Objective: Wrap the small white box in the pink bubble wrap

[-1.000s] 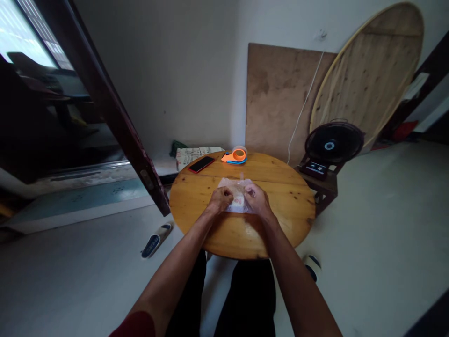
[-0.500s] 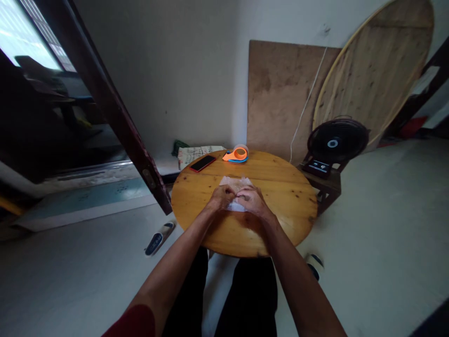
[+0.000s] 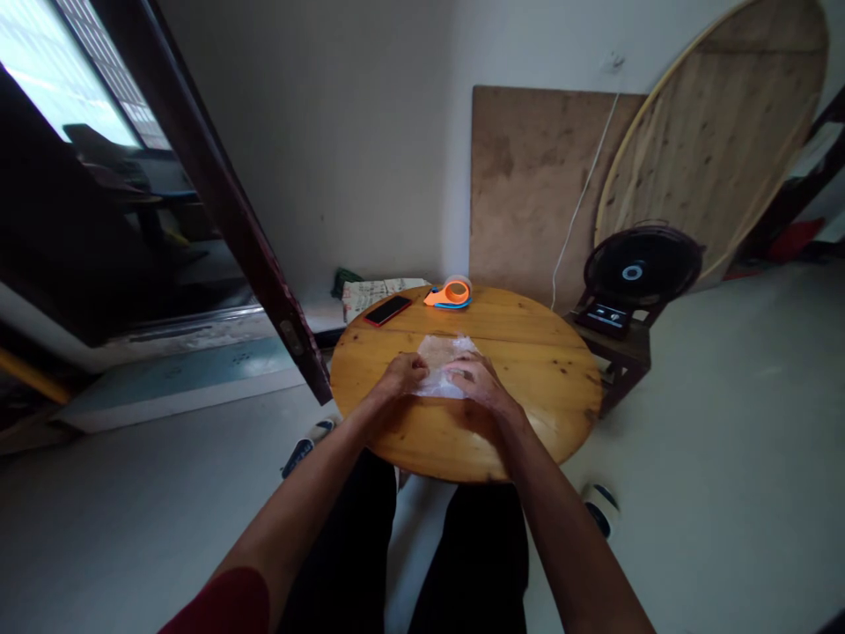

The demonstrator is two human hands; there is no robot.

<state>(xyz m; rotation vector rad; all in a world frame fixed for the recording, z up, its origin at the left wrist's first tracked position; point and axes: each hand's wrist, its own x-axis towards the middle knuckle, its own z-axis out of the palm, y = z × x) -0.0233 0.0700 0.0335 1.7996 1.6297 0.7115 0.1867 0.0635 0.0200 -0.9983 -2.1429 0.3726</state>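
A flat packet of translucent whitish plastic wrap [image 3: 441, 350] lies on the round wooden table [image 3: 528, 387] in front of me. My left hand [image 3: 404, 373] is at the packet's left edge, its fingers curled and closed on the plastic. Across the right part of the packet rests my right hand [image 3: 473, 373], palm down, fingers bent a little and thumb apart, touching the wrap. What is inside the wrap cannot be made out.
Behind the packet stand an orange and blue tape dispenser [image 3: 450, 294] and a red-edged phone [image 3: 388, 310]. A black fan [image 3: 643, 269] sits on a dark stool [image 3: 630, 348] to the right. A dark door frame [image 3: 244, 220] rises at the left.
My left hand has moved left, away from my right hand, to the packet's left edge. My right hand stays over the packet's right part. The view has shifted slightly.
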